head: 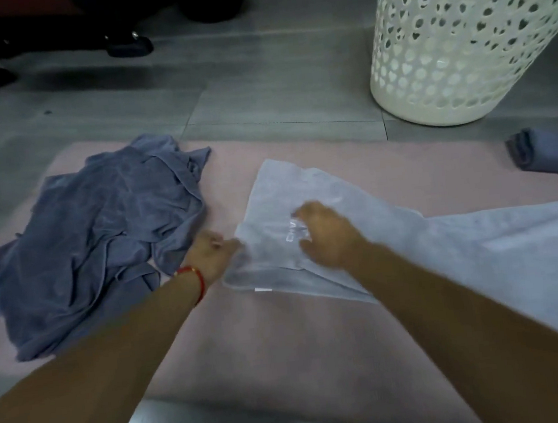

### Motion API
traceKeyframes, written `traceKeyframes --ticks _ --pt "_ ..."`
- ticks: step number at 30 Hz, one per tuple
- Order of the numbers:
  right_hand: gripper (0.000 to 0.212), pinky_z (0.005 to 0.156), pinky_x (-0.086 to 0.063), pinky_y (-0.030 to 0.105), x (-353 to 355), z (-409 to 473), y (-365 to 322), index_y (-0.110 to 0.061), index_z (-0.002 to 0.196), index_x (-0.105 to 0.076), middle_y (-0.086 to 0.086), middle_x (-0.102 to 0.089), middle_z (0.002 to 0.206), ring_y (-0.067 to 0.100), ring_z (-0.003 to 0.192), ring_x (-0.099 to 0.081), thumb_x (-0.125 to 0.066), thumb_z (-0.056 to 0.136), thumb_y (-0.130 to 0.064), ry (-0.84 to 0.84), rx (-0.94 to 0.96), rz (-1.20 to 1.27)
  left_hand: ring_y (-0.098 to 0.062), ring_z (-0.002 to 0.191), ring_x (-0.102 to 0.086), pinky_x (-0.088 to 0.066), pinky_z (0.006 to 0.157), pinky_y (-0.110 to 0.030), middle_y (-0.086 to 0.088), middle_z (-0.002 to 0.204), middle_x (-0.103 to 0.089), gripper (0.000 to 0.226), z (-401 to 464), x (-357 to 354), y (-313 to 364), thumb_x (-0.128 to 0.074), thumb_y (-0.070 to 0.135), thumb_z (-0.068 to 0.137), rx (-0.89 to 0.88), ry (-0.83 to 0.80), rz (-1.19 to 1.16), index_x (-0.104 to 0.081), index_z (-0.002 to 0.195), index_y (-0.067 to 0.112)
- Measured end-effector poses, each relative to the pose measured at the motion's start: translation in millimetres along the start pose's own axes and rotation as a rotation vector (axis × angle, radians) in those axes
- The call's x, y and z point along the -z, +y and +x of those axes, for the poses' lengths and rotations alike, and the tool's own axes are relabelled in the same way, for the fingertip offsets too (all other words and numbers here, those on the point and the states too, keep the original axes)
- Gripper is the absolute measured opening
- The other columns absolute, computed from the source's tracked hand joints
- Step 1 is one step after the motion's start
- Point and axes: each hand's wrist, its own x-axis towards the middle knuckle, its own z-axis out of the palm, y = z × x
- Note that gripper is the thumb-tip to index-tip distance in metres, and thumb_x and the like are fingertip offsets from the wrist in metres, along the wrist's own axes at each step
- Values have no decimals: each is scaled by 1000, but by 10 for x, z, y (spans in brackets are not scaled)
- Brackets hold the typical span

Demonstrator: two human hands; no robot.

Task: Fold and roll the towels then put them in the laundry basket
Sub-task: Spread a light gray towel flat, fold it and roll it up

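Pale towel (319, 186) lies partly folded, creased, on pink mat (283, 331).

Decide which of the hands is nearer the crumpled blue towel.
Left. The left hand lies beside the crumpled blue towel, at its right edge; the right hand rests farther right on the pale towel.

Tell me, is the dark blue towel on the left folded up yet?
No. The dark blue towel lies crumpled in a loose heap on the pink mat, wrinkles everywhere, no neat edges.
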Motion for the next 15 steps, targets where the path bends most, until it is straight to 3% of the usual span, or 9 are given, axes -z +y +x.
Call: traceKeyframes --ticks 3,7,9,12,15 --pt "47 111 -38 43 -599 -594 21 -25 138 -56 3 -45 151 28 135 -45 -60 92 -23 -101 104 -169 -30 114 -58 -42 91 -29 -10 122 -62 51 -179 -171 -336 -73 25 88 -41 -68 353 -51 131 8" --pt "50 104 -46 49 -1001 -808 92 -18 112 -72 5 -55 144 30 127 -57 -75 64 -7 72 99 -234 -35 106 -64 -47 84 -30 -16 110 -70 27 -170 -175 -435 -67 21 88 -34 32 459 -69 111 6" --pt "50 100 -49 53 -1028 -804 89 -15 107 -72 6 -59 137 30 120 -60 -79 58 -8 141 78 -294 -35 99 -68 -53 86 -34 -14 100 -72 20 -156 -129 -393 -63 21 90 -5 54 364 -73 100 7" --pt "48 95 -48 51 -1018 -794 101 -14 106 -69 11 -57 132 32 113 -58 -82 60 -11 196 114 -395 -35 72 -72 -62 73 -43 -17 81 -71 11 -339 -27 -285 -54 13 93 102 59 -105 -61 89 6" --pt "46 85 -46 46 -940 -810 100 -12 98 -67 14 -57 119 33 105 -55 -85 56 -11 240 116 -433 -28 57 -64 -57 52 -30 -19 78 -67 10 -574 141 -344 -49 1 98 120 56 -295 -54 91 7"
